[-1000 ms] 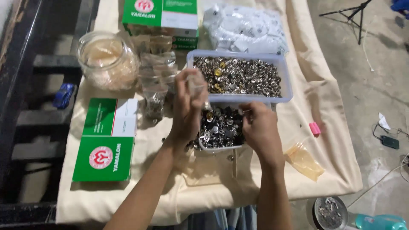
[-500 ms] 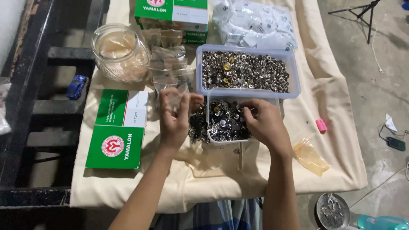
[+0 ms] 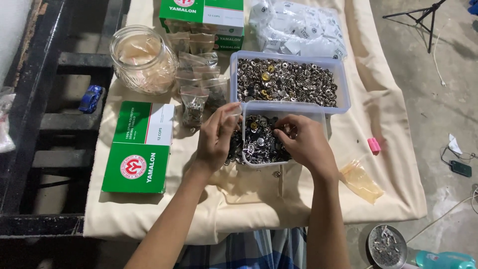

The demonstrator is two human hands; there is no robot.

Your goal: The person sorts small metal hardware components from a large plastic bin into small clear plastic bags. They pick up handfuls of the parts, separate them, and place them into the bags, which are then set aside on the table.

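A small clear plastic tub point(image 3: 279, 106) of silver and dark metal snap fasteners point(image 3: 259, 142) sits on the cream cloth point(image 3: 249, 194) in front of me. My left hand point(image 3: 215, 137) is at the tub's left edge, its fingers pinched on a small clear plastic bag point(image 3: 233, 111). My right hand point(image 3: 304, 144) reaches into the tub from the right, fingers curled down on the fasteners. Behind it stands a larger clear tray point(image 3: 342, 87) heaped with more fasteners.
A glass jar point(image 3: 143, 60), small filled bags point(image 3: 195, 102), two green-and-white boxes point(image 3: 142, 147) point(image 3: 204, 15) and white packets point(image 3: 298, 27) lie around. A pink bit point(image 3: 374, 145) and an amber bag point(image 3: 361, 180) lie at right. A tin point(image 3: 387, 246) is on the floor.
My left hand has come down with the bag from in front of the larger tray to the small tub's left edge. My right hand has stayed in the tub.
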